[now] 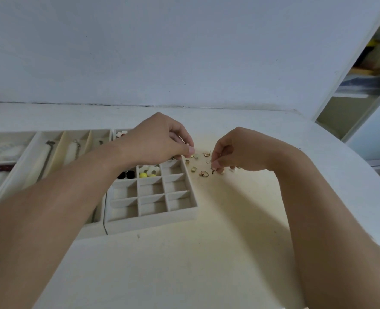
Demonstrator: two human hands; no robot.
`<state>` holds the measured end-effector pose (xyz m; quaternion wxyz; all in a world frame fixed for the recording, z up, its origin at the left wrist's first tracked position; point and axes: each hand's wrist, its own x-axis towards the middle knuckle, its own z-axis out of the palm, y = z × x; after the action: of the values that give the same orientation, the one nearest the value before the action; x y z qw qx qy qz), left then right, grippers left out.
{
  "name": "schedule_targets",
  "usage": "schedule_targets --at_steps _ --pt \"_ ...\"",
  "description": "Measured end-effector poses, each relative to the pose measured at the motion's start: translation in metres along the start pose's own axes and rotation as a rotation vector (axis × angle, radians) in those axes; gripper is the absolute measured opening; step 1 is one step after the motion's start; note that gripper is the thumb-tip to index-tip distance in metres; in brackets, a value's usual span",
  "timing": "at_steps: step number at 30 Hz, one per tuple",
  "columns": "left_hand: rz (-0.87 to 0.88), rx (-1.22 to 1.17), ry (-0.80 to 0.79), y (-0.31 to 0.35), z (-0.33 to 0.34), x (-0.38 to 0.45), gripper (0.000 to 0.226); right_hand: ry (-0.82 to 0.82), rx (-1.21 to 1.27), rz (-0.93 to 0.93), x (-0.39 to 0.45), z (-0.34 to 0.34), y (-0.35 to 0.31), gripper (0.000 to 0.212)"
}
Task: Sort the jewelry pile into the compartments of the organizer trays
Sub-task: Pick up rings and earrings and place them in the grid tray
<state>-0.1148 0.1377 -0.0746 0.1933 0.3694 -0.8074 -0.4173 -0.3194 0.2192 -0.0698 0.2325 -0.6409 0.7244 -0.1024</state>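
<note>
Two bare forearms reaching in over a white surface [218,253], rounded at the right edge. Against the far wall, left: a long-slot organizer tray [39,152] with chains and bracelets lying lengthwise in its channels, dark red beads at the far left. Just right of it, touching: a grid tray [153,219] of small square compartments, near rows bare, one middle compartment with white ring-shaped earrings and a yellow bead [149,171], the one to its left with black beads [126,174]. Beside the grid tray's right rim, on the surface: a scattered pile of small gold earrings [203,167], some with pale stones, loosely spread between both hands. Left hand [160,141] over the tray's far right corner, fingers curled, thumb and fingertips pinching a small gold piece [187,144]. Right hand [235,152] down at the pile's right side, fingers curled, tips pressed together on a small earring [214,171] at the surface; exact piece too small to tell.
</note>
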Motion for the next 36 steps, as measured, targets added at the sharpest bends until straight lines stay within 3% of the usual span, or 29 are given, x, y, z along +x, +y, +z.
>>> schedule_targets --at_steps 7,12,18,29,36 --pt "0.007 0.003 -0.004 -0.002 0.000 0.002 0.007 -0.032 0.009 -0.010 0.002 0.001 0.002 0.017" --pt "0.009 0.015 -0.008 -0.003 -0.001 0.002 0.007 0.009 0.059 0.003 0.003 0.002 0.001 0.014" --pt "0.024 0.035 -0.007 -0.003 -0.002 0.002 0.006 0.025 -0.054 0.057 0.004 0.000 0.001 0.009" --pt "0.026 0.030 -0.009 -0.002 -0.002 0.000 0.008 -0.004 -0.154 0.099 0.002 0.008 -0.009 0.018" --pt "0.027 0.028 -0.008 -0.003 -0.001 0.001 0.007 0.021 -0.207 0.105 0.003 0.008 -0.009 0.007"
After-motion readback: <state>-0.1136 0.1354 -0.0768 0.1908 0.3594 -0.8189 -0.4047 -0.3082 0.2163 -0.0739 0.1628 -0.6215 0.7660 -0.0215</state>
